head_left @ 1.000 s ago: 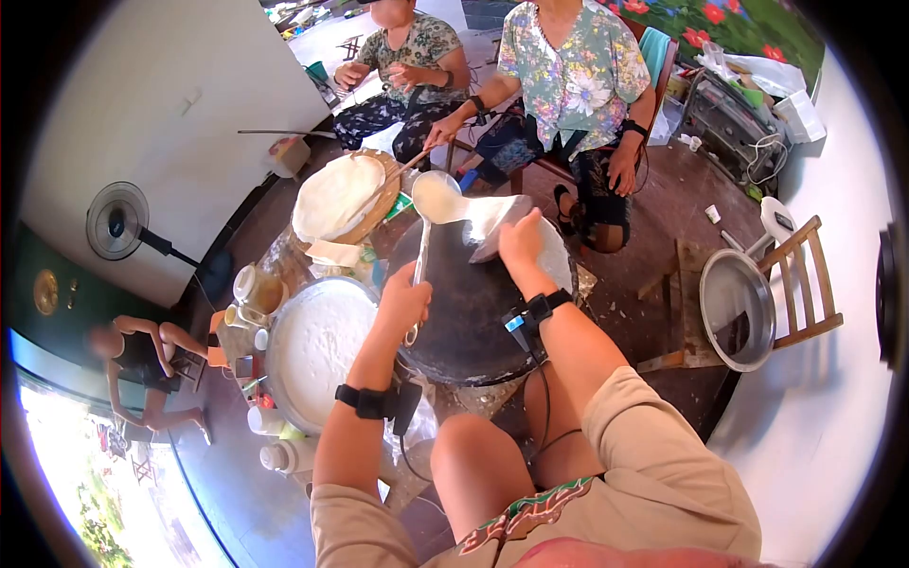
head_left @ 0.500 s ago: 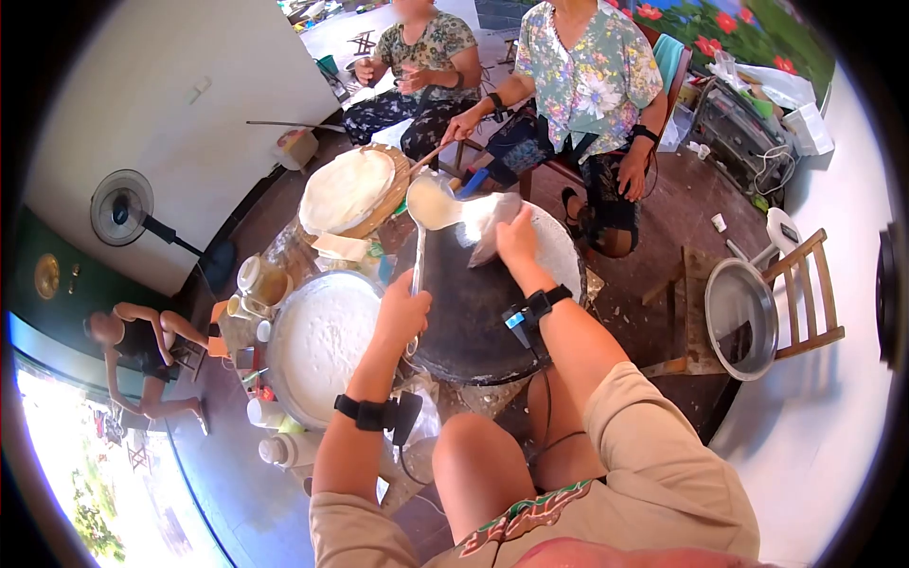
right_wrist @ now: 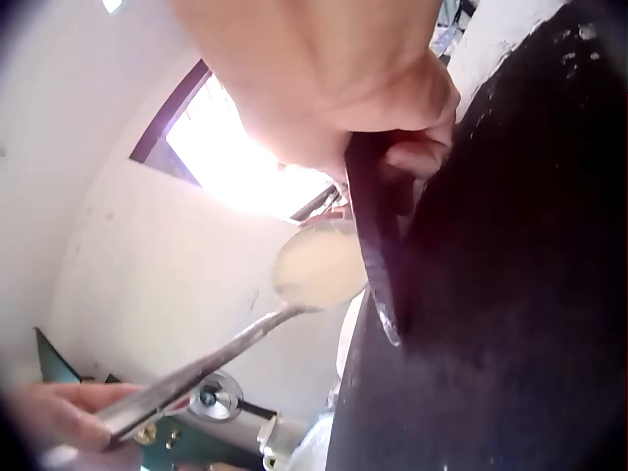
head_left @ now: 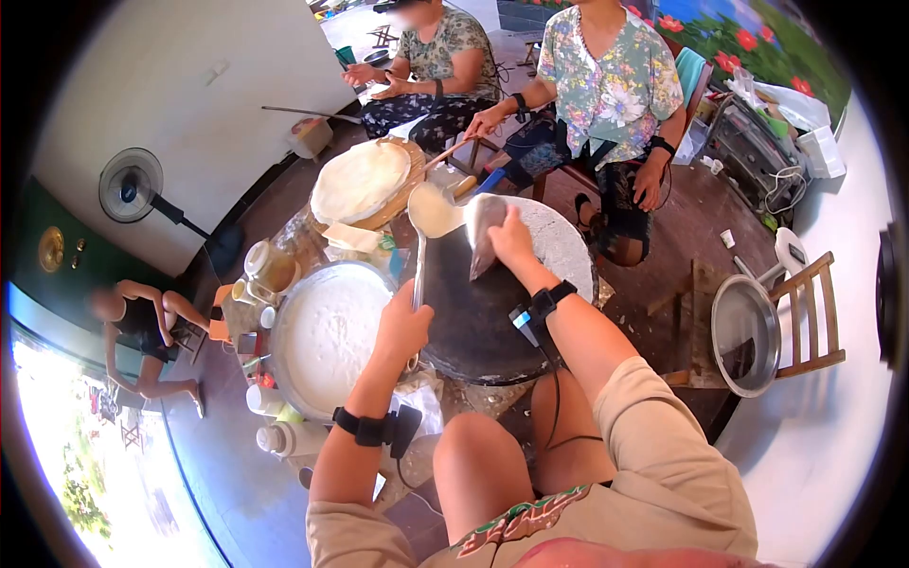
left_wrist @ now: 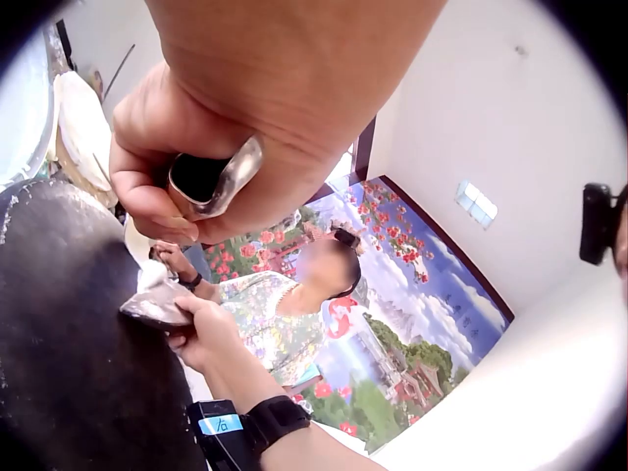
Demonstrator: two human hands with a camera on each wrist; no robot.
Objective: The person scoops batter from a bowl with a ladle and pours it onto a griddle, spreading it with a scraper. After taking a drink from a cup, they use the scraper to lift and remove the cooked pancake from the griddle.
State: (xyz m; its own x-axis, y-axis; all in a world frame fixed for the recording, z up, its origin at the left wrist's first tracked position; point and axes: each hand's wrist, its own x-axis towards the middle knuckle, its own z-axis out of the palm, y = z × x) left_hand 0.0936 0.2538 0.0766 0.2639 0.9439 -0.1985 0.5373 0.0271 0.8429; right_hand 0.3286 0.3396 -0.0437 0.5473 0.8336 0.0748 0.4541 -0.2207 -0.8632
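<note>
The left hand (head_left: 403, 327) (left_wrist: 172, 157) grips the handle of a metal ladle (head_left: 434, 210) (right_wrist: 319, 265), whose bowl holds pale batter above the far left of a round dark griddle (head_left: 473, 331) (right_wrist: 491, 324). Pinched in the right hand (head_left: 512, 241) (right_wrist: 392, 113) is a grey scraper (head_left: 488, 232) (left_wrist: 159, 302) (right_wrist: 373, 226), with white batter on its side toward the ladle. Scraper and ladle bowl are close together; whether they touch cannot be told. White residue (head_left: 554, 237) coats the griddle's far right.
Left of the griddle stands a wide basin (head_left: 327, 331) of batter, with jars (head_left: 268, 265) beside it. Flat round sheets (head_left: 360, 182) lie stacked on a board behind. Two people sit opposite, one holding a stick (head_left: 447, 153) toward the board. A metal bowl (head_left: 745, 336) rests on a chair at right.
The right hand has turned the scraper from a slant toward upright, its lower end swinging down over the griddle. Both hands keep their holds. The head view has shifted slightly.
</note>
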